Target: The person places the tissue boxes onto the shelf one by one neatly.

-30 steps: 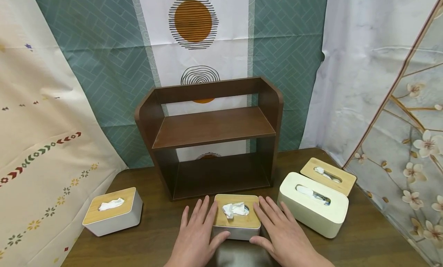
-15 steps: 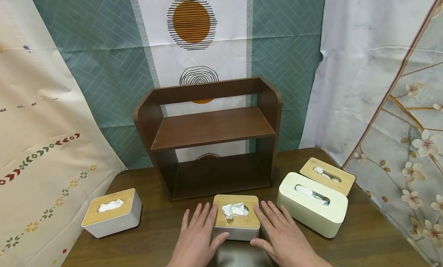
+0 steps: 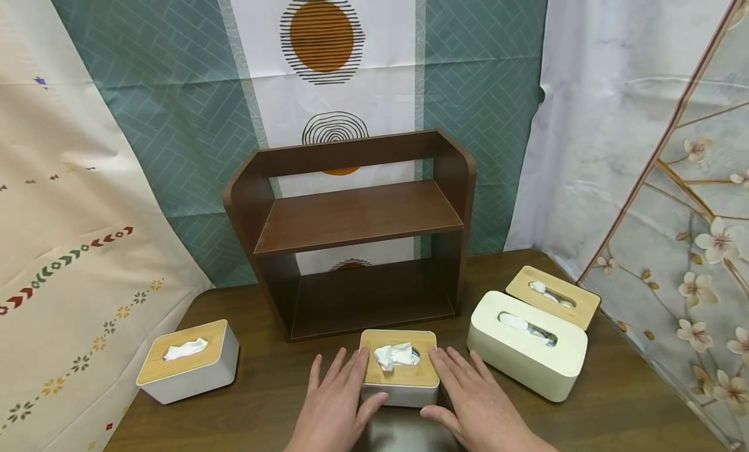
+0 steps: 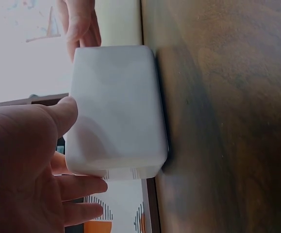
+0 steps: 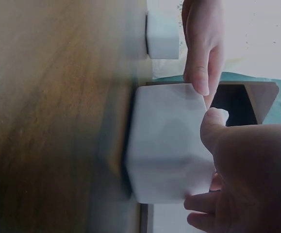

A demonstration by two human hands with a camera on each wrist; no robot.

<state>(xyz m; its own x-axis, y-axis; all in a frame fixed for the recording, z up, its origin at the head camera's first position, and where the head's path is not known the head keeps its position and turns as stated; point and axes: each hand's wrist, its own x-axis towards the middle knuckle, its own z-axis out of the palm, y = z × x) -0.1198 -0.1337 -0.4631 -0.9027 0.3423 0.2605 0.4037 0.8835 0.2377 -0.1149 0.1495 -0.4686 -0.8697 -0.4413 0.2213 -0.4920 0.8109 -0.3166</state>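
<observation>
A white tissue box [image 3: 400, 395] with a light wooden lid [image 3: 404, 376] stands in front of the shelf, a crumpled white tissue [image 3: 398, 354] poking from its slot. My left hand [image 3: 336, 400] lies along its left side with fingers straight, fingertips against the lid's edge. In the left wrist view the thumb [image 4: 65, 115] sits at the box's upper front edge. My right hand [image 3: 476, 400] mirrors this on the right side, its index fingertip at the lid's edge. The right wrist view shows its thumb [image 5: 213, 127] near the upper front edge. The box rests on the table.
A dark brown two-tier shelf [image 3: 359, 214] stands behind the box. Another wood-lidded tissue box [image 3: 193, 374] sits at left. At right are a larger cream tissue box [image 3: 521, 364] and, behind it, a wood-topped one [image 3: 564, 289]. Patterned cloths [image 3: 486, 114] hang around the table [image 3: 263, 400].
The head view has shifted slightly, so everything sits a little further left. Both hands stay at the box's sides, and the box has not visibly moved on the table.
</observation>
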